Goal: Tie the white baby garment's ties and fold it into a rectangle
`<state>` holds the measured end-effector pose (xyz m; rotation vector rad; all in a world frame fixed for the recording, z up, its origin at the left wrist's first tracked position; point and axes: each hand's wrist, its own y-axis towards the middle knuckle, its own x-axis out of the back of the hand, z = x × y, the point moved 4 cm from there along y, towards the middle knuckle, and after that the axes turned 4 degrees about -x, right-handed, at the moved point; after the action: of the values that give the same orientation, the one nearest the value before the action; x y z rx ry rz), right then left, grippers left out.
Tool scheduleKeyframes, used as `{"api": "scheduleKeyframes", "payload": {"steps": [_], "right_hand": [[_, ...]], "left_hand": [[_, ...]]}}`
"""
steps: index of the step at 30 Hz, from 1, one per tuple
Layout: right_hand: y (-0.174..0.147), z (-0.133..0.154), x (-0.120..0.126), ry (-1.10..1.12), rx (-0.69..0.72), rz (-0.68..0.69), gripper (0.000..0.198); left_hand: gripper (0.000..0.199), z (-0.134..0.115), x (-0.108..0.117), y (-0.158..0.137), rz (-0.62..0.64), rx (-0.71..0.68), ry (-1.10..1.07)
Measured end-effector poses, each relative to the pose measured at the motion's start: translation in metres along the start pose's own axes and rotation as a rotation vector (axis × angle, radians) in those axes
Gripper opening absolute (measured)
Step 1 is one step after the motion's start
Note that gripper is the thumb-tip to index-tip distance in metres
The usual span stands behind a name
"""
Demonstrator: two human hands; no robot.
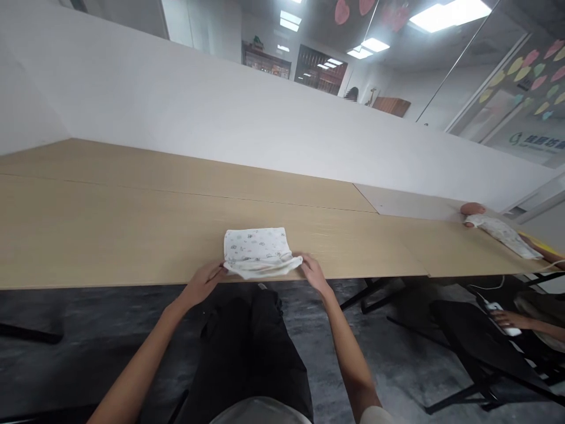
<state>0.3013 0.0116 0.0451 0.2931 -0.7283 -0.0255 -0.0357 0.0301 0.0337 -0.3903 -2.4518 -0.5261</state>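
A white cloth with a small printed pattern lies folded on the wooden table, close to the front edge. Its near edge is lifted and sags between my two hands. My left hand pinches the near left corner, thumb and fingers closed on it. At the near right corner, my right hand grips the fabric the same way. The far part of the cloth rests flat on the tabletop. How many layers it has I cannot tell.
The table runs along a white partition. At the far right lies a doll in patterned white clothing. Below it, a co-worker's hand holds a white object beside a black folding chair.
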Motion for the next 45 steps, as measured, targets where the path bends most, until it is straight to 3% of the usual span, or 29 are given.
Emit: {"api": "scheduleKeyframes", "payload": {"steps": [5, 10, 14, 17, 23, 31, 35, 40, 45], "right_hand": [[0.073, 0.002, -0.011, 0.027, -0.205, -0.139, 0.032], [0.121, 0.003, -0.037, -0.228, -0.352, -0.142, 0.033], [0.118, -0.001, -0.052, -0.405, -0.377, -0.061, 0.033], [0.112, -0.002, -0.053, -0.428, -0.362, -0.072, 0.034], [0.111, 0.004, -0.055, -0.348, -0.291, -0.045, 0.038], [0.109, 0.006, -0.053, -0.531, -0.339, 0.027, 0.036], [0.109, 0.0, -0.044, -0.55, -0.384, -0.016, 0.036], [0.111, -0.004, -0.042, -0.409, -0.275, -0.06, 0.042], [0.109, -0.003, -0.051, -0.509, -0.26, 0.027, 0.048]], "left_hand": [[0.062, 0.011, 0.016, 0.053, -0.225, 0.131, -0.073], [0.051, 0.041, 0.014, 0.097, -0.325, 0.272, 0.279], [0.048, 0.05, 0.004, 0.106, -0.239, 0.325, 0.485], [0.048, 0.049, 0.003, 0.104, -0.235, 0.311, 0.532], [0.044, 0.05, 0.009, 0.098, -0.236, 0.339, 0.568], [0.036, 0.045, 0.001, 0.097, -0.29, 0.426, 0.52], [0.034, 0.038, -0.009, 0.103, -0.334, 0.405, 0.422], [0.035, 0.034, -0.011, 0.105, -0.353, 0.391, 0.38], [0.034, 0.028, -0.014, 0.104, -0.265, 0.387, 0.514]]}}
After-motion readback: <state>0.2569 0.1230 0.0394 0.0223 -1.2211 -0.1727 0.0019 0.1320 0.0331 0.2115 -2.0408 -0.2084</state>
